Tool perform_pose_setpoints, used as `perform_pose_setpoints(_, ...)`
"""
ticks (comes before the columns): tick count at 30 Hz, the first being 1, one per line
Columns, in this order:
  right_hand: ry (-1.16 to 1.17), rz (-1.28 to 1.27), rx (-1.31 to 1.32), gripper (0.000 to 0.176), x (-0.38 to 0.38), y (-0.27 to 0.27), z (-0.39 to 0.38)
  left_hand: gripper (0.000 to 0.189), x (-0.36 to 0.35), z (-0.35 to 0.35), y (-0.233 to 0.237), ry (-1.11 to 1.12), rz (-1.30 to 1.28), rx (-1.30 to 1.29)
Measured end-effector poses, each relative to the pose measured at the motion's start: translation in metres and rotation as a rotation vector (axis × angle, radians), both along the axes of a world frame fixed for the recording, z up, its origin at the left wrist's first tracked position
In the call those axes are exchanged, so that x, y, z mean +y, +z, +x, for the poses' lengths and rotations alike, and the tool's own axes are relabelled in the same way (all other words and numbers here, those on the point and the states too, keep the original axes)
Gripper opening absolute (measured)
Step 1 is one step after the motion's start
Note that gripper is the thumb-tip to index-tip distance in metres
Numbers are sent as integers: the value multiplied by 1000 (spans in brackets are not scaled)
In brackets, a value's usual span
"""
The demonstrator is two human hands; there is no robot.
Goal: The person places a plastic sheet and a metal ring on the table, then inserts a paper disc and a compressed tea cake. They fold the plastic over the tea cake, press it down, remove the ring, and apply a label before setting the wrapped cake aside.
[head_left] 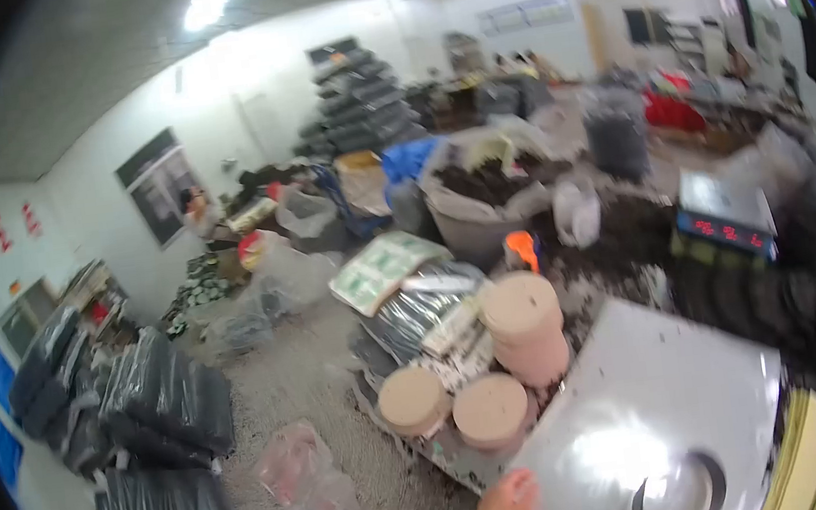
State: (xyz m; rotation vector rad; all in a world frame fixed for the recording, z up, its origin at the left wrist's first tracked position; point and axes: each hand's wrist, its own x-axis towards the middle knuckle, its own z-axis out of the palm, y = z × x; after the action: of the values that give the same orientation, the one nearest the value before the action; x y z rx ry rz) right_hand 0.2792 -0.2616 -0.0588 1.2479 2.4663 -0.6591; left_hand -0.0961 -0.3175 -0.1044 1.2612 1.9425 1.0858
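Observation:
Only my left hand shows, at the bottom edge of the view. Its fingers curl over the near left edge of a white tabletop speckled with dark crumbs. My right hand is out of sight. A dark ring-shaped object lies on the tabletop just right of the hand. Beyond the hand are tan round discs: two low stacks and a taller one, beside plastic-wrapped packs.
A scale with red digits stands behind the table by dark soil. A large open sack of soil sits further back. Black bagged bundles line the floor at left. A person is at the far left wall.

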Motion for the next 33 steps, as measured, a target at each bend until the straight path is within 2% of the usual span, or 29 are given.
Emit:
perform_pose_setpoints(1, -91, -62, -26, 48, 15, 0, -2, 45, -13, -4, 0, 76, -43, 91)
perform_pose_setpoints(2, -96, 432, 256, 23, 19, -43, 8, 49, -21, -6, -3, 107, -17, 205)
perform_pose_setpoints(3, -147, 441, 186, 15, 24, -32, 2, 52, -25, -6, -6, 130, 23, 320)
perform_pose_setpoints(4, -115, 444, 212, 14, 26, -13, 2, 52, -24, -4, -9, 66, -8, 307)
perform_pose_setpoints(5, -82, 463, 243, 13, 30, 3, 3, 55, -17, -1, -11, 66, 40, 442)
perform_pose_setpoints(6, -155, 483, 292, 13, 28, 14, 5, 58, -12, 2, -14, 70, 102, 576)
perform_pose_setpoints(7, -230, 508, 341, 13, 23, 21, 10, 58, -10, 5, -16, 11, 100, 564)
perform_pose_setpoints(9, -343, 508, 316, 12, 7, 27, 32, 67, 2, 10, -16, 5, -72, 746)
perform_pose_setpoints(10, -412, 528, 330, 12, -1, 33, 42, 69, 6, 3, -29, 67, 61, 702)
perform_pose_setpoints(14, -659, 580, 342, 13, -40, 42, 76, 71, 10, -19, -23, -57, 31, 655)
perform_pose_setpoints(16, -766, 634, 374, 12, -60, 51, 89, 68, 18, -12, 5, -154, -185, 702)
perform_pose_setpoints(17, -820, 647, 354, 12, -70, 52, 97, 68, 31, 3, 14, -209, -165, 705)
perform_pose_setpoints(19, -952, 763, 321, 13, -85, 54, 108, 63, 58, 54, 35, -395, 294, 912)
perform_pose_setpoints(21, -1054, 762, 305, 13, -91, 61, 110, 56, 77, 134, 28, -680, 251, 527)
perform_pose_setpoints(22, -1149, 807, 358, 12, -88, 59, 114, 54, 86, 180, 30, -910, 220, 338)
perform_pose_setpoints(23, -1244, 850, 417, 12, -85, 58, 115, 51, 89, 226, 46, -1102, 173, 320)
perform_pose_setpoints(24, -1264, 900, 520, 10, -81, 67, 111, 54, 83, 266, 35, -1158, 312, 372)
perform_pose_setpoints(25, -1270, 918, 515, 10, -79, 71, 108, 52, 81, 304, 41, -1290, 253, 431)
perform_pose_setpoints(26, -1378, 899, 715, 10, -78, 74, 106, 51, 81, 335, 48, -1419, 195, 492)
perform_pose_setpoints(27, -1473, 872, 917, 10, -77, 76, 107, 51, 81, 355, 28, -1426, 214, 488)
perform_pose_setpoints(29, -1472, 913, 894, 11, -80, 78, 113, 41, 84, 375, -35, -1407, 245, 363)
perform_pose_setpoints(30, -1484, 945, 872, 12, -84, 74, 120, 41, 92, 377, -42, -1408, 258, 351)
perform_pose_setpoints(32, -1471, 976, 755, 13, -84, 80, 130, 26, 107, 363, -47, -1455, -170, -10)
perform_pose_setpoints(33, -1464, 969, 758, 13, -80, 72, 136, 26, 110, 356, -47, -1446, -172, -11)
